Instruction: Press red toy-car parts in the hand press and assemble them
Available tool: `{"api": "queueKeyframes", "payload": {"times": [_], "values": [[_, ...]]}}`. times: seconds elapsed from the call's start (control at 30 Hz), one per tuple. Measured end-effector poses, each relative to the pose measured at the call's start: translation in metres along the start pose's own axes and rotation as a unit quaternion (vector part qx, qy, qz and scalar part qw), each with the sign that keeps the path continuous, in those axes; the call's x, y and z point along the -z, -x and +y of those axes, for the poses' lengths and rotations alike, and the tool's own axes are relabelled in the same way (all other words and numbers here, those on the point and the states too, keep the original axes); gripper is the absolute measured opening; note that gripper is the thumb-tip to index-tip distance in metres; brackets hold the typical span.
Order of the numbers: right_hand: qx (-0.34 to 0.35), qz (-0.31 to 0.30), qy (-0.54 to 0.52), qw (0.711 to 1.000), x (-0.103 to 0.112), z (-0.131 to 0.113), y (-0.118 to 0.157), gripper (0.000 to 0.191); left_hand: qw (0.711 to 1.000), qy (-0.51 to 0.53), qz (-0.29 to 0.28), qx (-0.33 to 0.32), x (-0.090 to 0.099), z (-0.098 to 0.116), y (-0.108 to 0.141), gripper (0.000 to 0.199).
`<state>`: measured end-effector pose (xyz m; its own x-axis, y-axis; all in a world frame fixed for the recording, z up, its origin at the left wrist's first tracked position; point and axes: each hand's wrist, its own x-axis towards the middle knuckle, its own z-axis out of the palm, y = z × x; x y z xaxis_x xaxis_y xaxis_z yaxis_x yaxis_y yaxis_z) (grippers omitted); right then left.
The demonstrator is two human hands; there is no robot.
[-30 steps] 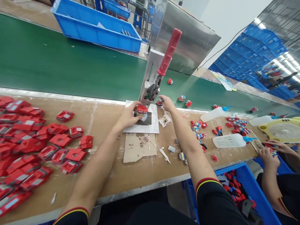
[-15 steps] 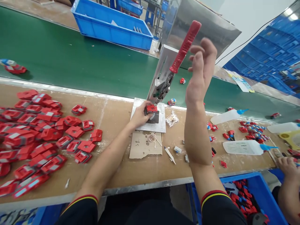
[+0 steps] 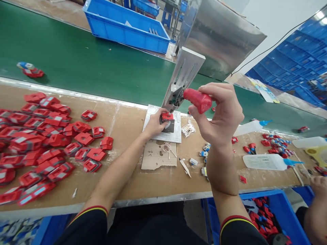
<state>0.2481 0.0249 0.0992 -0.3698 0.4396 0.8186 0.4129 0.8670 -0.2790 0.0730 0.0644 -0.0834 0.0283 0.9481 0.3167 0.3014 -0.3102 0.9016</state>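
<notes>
My left hand is closed round a small red plastic part, keeping it on the dark block of a hand press. The press's metal upright leans over the part, its tip right at the part's top. My right hand has thumb and fingers about the red lever handle, which now points toward me. Below the press base plate lies a piece of cardboard with a small ring on it.
Many red parts are heaped on the left of the bench. Glue bottles and small pieces lie to the right, by a co-worker's hand. Behind runs a green conveyor belt, with a blue crate beyond. A blue bin stands below right.
My right hand has come down onto the lever handle and swung it down toward me. My left hand stays on the red part. A toy piece on the belt has shifted right in view.
</notes>
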Motion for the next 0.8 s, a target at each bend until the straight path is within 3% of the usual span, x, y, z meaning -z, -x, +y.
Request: {"api": "queueKeyframes", "payload": {"times": [0.17, 0.33, 0.6, 0.8], "values": [[-0.054, -0.048, -0.011, 0.997, 0.001, 0.014, 0.01, 0.036, 1.0, -0.015, -0.012, 0.0, 0.008, 0.001, -0.001, 0.046], [-0.077, -0.059, -0.022, 0.995, 0.002, 0.015, 0.008, 0.038, 1.0, -0.022, -0.012, 0.008, 0.012, 0.004, -0.001, 0.047], [-0.029, -0.033, 0.029, 0.999, -0.003, 0.013, 0.011, 0.034, 1.0, -0.019, 0.001, 0.0, 0.005, 0.004, -0.001, 0.046], [0.056, 0.011, 0.047, 0.997, -0.008, 0.001, 0.024, 0.034, 0.999, 0.01, 0.027, -0.018, -0.002, -0.006, 0.0, 0.046]]}}
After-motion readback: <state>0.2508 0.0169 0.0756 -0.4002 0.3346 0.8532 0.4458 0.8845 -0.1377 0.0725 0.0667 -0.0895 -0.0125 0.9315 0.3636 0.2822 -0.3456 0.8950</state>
